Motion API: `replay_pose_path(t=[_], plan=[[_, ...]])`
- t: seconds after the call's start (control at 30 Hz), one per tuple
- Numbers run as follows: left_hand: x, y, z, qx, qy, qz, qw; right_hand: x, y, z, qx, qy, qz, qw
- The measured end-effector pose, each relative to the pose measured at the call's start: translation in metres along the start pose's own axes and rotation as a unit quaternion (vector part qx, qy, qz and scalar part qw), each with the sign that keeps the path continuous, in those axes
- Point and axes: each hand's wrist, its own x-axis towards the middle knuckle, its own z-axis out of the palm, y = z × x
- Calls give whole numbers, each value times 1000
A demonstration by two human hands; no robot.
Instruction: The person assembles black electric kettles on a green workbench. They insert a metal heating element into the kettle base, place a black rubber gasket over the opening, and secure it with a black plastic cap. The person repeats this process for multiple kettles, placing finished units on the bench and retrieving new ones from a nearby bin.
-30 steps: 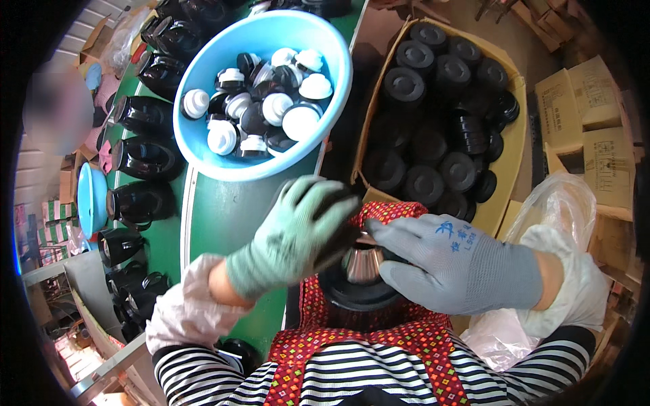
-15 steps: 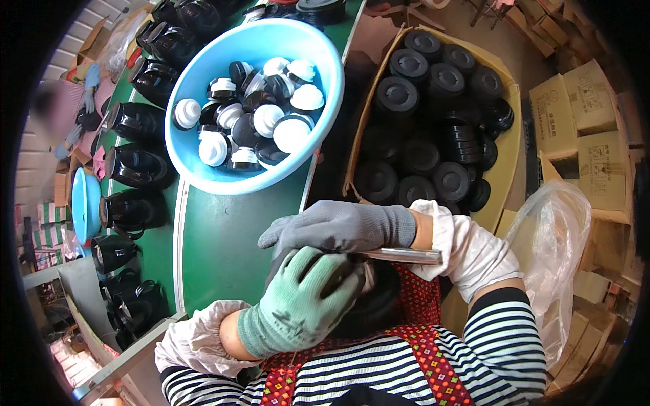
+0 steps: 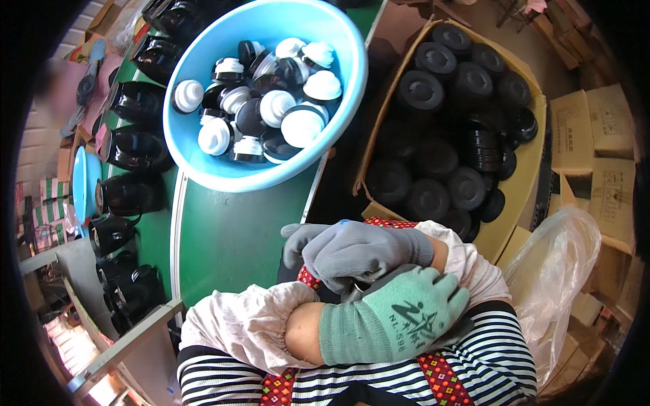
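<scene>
In a grey glove, my right hand [image 3: 359,252] is in front of my body, its fingers curled over something dark. My left hand [image 3: 401,317], in a green glove, crosses below it, back upward and fingers bent toward the right. A small shiny metal edge [image 3: 362,286] shows between the gloves. The rest of that object is hidden, so I cannot tell its kind. Beyond my hands a light-blue basin [image 3: 271,181] holds several black-and-white screw stoppers [image 3: 214,137]. At the right, an open carton [image 3: 530,166] holds many round black lids [image 3: 421,90].
The basin stands on a green table [image 3: 227,233] with a pale metal strip along it. A row of glossy black jugs [image 3: 135,147] lines the left side. Clear plastic sheeting [image 3: 552,264] and cardboard boxes [image 3: 611,196] are at the right. Another person's gloved hand [image 3: 87,88] shows far left.
My left hand has moved right and turned its back upward, below the right hand. My right hand has shifted slightly right and down. The long metal piece by my right wrist no longer shows.
</scene>
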Motion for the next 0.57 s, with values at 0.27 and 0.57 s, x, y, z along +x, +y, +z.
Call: replay_pose_path(t=[0.27, 0.57], plan=[[-44, -13, -2, -153, 142, 179, 961, -32, -26, -10, -294, -21, 97, 951], [-87, -42, 1, -414, 238, 238, 846, -46, -94, 10, -505, -127, 313, 795]])
